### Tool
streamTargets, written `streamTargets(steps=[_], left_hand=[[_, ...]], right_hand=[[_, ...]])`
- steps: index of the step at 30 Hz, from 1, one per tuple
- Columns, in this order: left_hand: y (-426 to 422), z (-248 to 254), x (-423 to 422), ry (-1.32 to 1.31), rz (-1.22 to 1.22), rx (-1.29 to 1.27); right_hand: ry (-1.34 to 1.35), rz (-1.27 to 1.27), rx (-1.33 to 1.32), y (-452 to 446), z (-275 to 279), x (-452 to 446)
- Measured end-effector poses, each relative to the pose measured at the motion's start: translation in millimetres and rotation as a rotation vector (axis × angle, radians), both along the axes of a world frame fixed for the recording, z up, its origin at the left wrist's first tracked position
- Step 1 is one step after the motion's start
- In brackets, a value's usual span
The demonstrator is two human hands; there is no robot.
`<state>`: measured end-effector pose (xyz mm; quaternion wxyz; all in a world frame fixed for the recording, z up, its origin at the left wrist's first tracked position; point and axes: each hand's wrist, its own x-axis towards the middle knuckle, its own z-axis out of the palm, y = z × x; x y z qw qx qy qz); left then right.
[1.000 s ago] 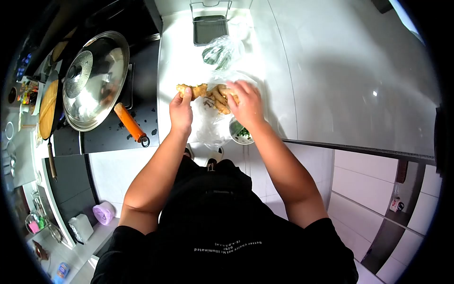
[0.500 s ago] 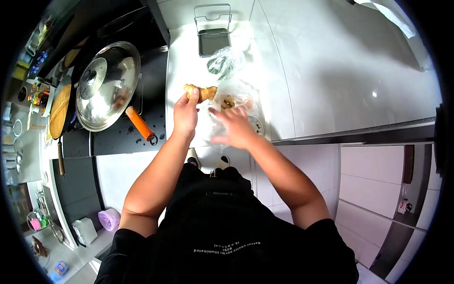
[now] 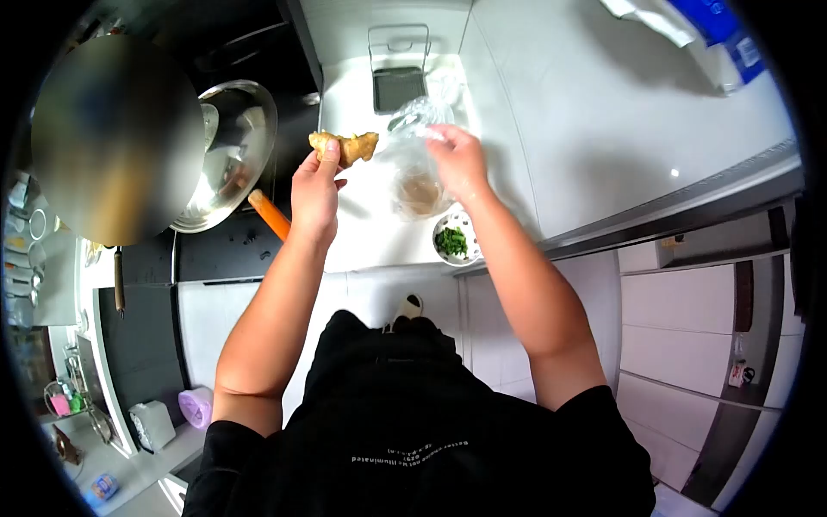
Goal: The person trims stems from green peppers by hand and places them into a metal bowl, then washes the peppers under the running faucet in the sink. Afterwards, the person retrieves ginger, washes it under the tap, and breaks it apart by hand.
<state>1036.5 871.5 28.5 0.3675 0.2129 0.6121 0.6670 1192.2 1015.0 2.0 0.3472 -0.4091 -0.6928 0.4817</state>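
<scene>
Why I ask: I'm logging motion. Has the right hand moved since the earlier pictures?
Yes: the right hand has moved forward, nearer the dark tray than in either earlier picture.

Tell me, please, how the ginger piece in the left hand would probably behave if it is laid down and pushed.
The ginger piece is probably stiff: it sticks out beyond the left hand without sagging. Its knobbly, uneven outline suggests it would rock or catch rather than roll smoothly.
</scene>
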Motion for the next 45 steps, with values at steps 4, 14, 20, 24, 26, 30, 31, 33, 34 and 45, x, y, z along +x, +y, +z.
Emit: streamTargets(steps=[4,14,20,24,26,30,31,33,34,45], left_hand=[[-13,15,-9,-0.016,0.023,0.077],[-114,48,-47,-0.019,-0.011,0.223],[-212,98,-83,0.001,0.066,0.368],[-293,132,-123,0.154,0.151,0.413],[-338,141,-146,0.173,0.212,0.456],[-436,140,-188,0.212,0.399,0.500],[-465,132,-201,0.220,0.436,0.517],[-521,130,-199,0.181,0.628,0.489],[-549,118,-208,0.184,0.703,0.464],[-755,33,-259,0.094,1.326,0.216]], right_hand=[[0.143,-0.087,0.028,20,54,-17],[0.211,-0.328,0.461,-56,181,-55],[0.229,-0.115,0.613,-166,267,-111],[0.355,0.096,0.623,-252,303,-161],[0.397,0.250,0.571,-291,309,-193],[0.438,0.582,0.373,-377,304,-254],[0.448,0.668,0.296,-402,301,-265],[0.459,0.838,0.133,-438,285,-301],[0.462,0.922,0.036,-457,275,-321],[0.395,1.368,-0.285,-677,186,-544]])
